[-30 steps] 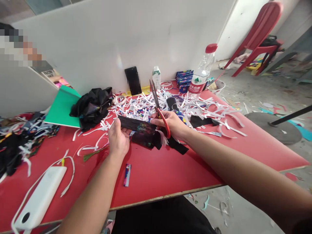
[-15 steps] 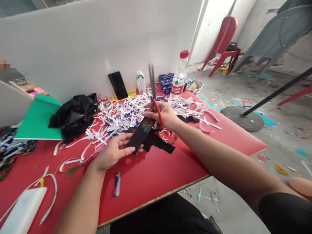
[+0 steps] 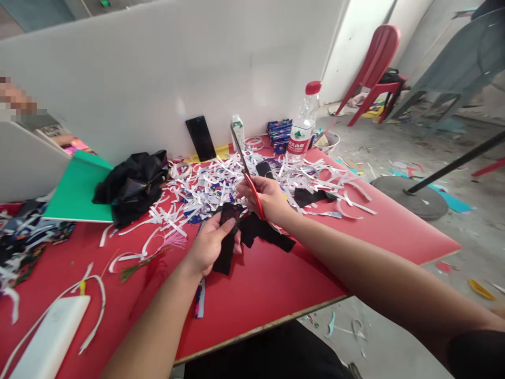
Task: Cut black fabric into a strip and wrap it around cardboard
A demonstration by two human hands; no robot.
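My left hand (image 3: 209,243) is closed on a black cloth strip (image 3: 224,259), thumb on top, with the strip's lower end hanging over the table. To its right, my right hand (image 3: 274,201) grips scissors (image 3: 254,196) by their red handles. Their blades point up and away, apart from the strip. A dark piece (image 3: 264,169) shows just beyond my right fingers; I cannot tell whether they touch it. More black cloth (image 3: 265,231) lies below my right hand. Beyond both hands spreads a pile of white and patterned strips (image 3: 205,184). A small patterned strip (image 3: 201,300) lies partly behind my left wrist.
On the red table (image 3: 276,295) are a crumpled black bag (image 3: 136,181), a green board (image 3: 81,189) and a white power bank (image 3: 51,337). A phone (image 3: 201,138), a milk bottle (image 3: 238,131) and a water bottle (image 3: 302,129) stand along the back. Chairs and scraps occupy the floor at right.
The black strip no longer stretches between my hands; it now hangs lower, in my left hand. My left hand has come rightward. The scissors' tips have swung left, and the view has shifted slightly.
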